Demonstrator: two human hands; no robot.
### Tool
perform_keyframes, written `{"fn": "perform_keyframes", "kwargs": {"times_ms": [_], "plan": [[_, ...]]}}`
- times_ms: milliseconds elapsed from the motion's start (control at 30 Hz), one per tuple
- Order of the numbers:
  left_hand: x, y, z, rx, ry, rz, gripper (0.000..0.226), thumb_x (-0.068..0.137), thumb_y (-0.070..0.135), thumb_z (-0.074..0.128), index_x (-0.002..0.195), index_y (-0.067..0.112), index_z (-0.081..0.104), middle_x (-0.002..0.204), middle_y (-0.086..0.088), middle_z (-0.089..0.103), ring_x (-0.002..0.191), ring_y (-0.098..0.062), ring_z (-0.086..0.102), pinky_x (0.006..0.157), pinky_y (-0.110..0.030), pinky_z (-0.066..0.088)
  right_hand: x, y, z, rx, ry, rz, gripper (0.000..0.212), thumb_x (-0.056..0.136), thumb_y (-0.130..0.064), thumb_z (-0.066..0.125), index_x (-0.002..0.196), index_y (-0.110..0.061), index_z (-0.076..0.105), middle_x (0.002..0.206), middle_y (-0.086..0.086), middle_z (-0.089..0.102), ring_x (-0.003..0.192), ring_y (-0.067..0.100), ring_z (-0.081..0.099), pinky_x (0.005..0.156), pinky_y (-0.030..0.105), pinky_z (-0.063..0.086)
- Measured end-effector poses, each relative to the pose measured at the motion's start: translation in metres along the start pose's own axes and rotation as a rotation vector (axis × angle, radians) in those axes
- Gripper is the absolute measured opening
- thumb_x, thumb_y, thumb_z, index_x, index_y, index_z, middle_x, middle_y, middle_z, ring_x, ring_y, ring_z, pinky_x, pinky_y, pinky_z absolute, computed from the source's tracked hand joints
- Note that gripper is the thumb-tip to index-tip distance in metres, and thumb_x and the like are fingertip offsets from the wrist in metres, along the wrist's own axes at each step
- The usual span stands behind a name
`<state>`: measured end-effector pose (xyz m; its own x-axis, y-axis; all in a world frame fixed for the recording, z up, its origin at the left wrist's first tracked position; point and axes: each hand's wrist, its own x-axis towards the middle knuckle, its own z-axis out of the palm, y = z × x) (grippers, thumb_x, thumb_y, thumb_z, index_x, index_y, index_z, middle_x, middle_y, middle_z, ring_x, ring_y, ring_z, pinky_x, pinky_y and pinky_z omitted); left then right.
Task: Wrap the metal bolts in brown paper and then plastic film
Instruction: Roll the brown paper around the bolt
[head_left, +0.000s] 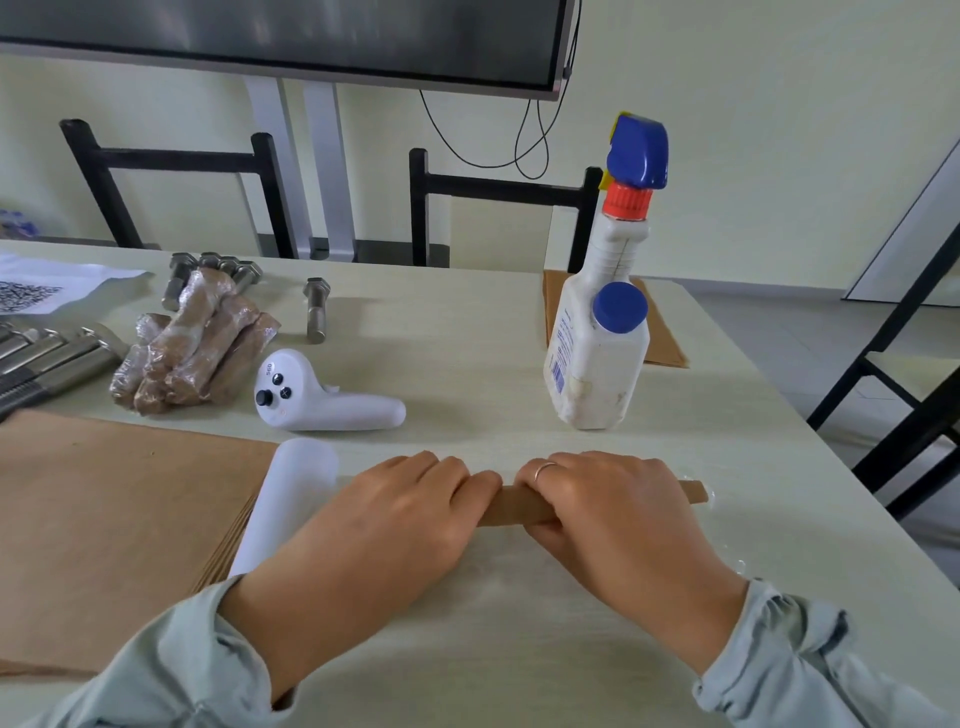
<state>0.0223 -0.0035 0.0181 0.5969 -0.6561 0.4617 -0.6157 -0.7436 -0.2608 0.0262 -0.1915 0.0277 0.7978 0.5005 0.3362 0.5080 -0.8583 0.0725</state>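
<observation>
Both hands, left (395, 512) and right (605, 506), curl over a slim brown-paper roll (511, 506) lying on clear glossy film (519, 582) beside a smooth white film roll (291, 499).

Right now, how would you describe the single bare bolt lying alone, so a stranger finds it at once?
Start at the white spray bottle standing on the table and look left, past the middle. Just behind the white handheld controller lies one bare metal bolt, head pointing away from the person. Unlike the wrapped bundles to its left, it has no paper or film and touches nothing else.
</observation>
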Motion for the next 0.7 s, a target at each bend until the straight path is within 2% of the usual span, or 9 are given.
{"fn": "perform_keyframes", "kwargs": {"times_ms": [133,200,233,300,367,467,567,633,700], "plan": [[-0.001,0.003,0.007,0.116,0.045,0.008,0.023,0.057,0.001,0.076,0.078,0.009,0.072,0.055,0.0,0.052,0.042,-0.015,0.047,0.04,-0.026,0.043,0.0,0.007,-0.005,-0.012,-0.09,0.02,0.017,0.064,-0.031,0.078,0.066,-0.028,0.061,0.053,-0.008,0.051,0.041,0.01,0.046,0.04,0.018,0.014],[-0.002,0.003,0.008,0.106,0.051,0.012,0.019,0.058,0.002,0.074,0.076,0.009,0.07,0.054,0.0,0.05,0.042,-0.014,0.045,0.039,-0.026,0.041,0.001,0.013,-0.006,-0.059,-0.136,0.0,0.008,0.082,-0.034,0.062,0.085,-0.027,0.061,0.071,-0.006,0.056,0.057,0.013,0.053,0.044,0.023,0.022],[-0.003,0.003,0.009,0.097,0.046,0.013,0.018,0.058,0.002,0.073,0.075,0.009,0.07,0.054,0.0,0.049,0.042,-0.014,0.044,0.039,-0.025,0.041,0.001,0.018,-0.006,-0.053,-0.172,0.008,0.012,0.088,-0.035,0.052,0.094,-0.027,0.058,0.082,-0.006,0.057,0.068,0.014,0.055,0.048,0.026,0.027],[-0.004,0.003,0.011,0.084,0.03,0.004,0.021,0.054,0.002,0.076,0.073,0.01,0.069,0.054,0.0,0.049,0.041,-0.015,0.045,0.038,-0.024,0.04,-0.001,0.029,-0.009,-0.035,-0.229,0.023,0.015,0.091,-0.036,0.045,0.097,-0.029,0.055,0.088,-0.008,0.056,0.076,0.011,0.056,0.054,0.024,0.031],[-0.005,0.001,0.013,0.075,0.012,-0.011,0.028,0.048,0.001,0.08,0.072,0.01,0.069,0.054,0.0,0.051,0.041,-0.015,0.046,0.038,-0.023,0.04,-0.001,0.041,-0.013,0.041,-0.309,0.076,0.01,0.088,-0.037,0.05,0.088,-0.029,0.057,0.08,-0.01,0.056,0.07,0.005,0.052,0.052,0.018,0.03],[-0.005,0.001,0.017,0.054,-0.018,-0.017,0.035,0.043,0.004,0.083,0.075,0.012,0.071,0.055,0.0,0.053,0.042,-0.016,0.049,0.038,-0.022,0.041,-0.001,0.057,-0.018,0.421,-0.482,0.246,0.023,0.076,-0.05,0.068,0.075,-0.028,0.063,0.063,-0.014,0.056,0.055,0.0,0.047,0.051,0.014,0.035],[-0.006,0.003,0.019,0.032,-0.045,0.005,0.039,0.042,0.007,0.086,0.079,0.012,0.073,0.058,0.0,0.057,0.045,-0.016,0.053,0.039,-0.022,0.043,0.0,0.061,-0.02,0.664,-0.534,0.338,0.035,0.069,-0.067,0.06,0.076,-0.033,0.068,0.067,-0.014,0.062,0.053,0.0,0.046,0.052,0.013,0.037],[-0.006,0.004,0.02,0.015,-0.047,0.015,0.041,0.043,0.008,0.087,0.081,0.012,0.074,0.059,0.0,0.058,0.046,-0.016,0.054,0.04,-0.022,0.044,0.0,0.06,-0.02,0.736,-0.517,0.391,0.023,0.08,-0.054,0.061,0.073,-0.034,0.07,0.066,-0.018,0.066,0.048,-0.001,0.045,0.048,0.01,0.035],[-0.005,0.005,0.02,0.0,-0.053,0.028,0.044,0.044,0.007,0.086,0.086,0.011,0.074,0.061,0.0,0.059,0.048,-0.016,0.055,0.041,-0.023,0.046,0.001,0.058,-0.022,0.779,-0.504,0.445,0.02,0.083,-0.039,0.067,0.065,-0.03,0.071,0.055,-0.017,0.062,0.039,-0.001,0.041,0.041,0.009,0.03]]}}
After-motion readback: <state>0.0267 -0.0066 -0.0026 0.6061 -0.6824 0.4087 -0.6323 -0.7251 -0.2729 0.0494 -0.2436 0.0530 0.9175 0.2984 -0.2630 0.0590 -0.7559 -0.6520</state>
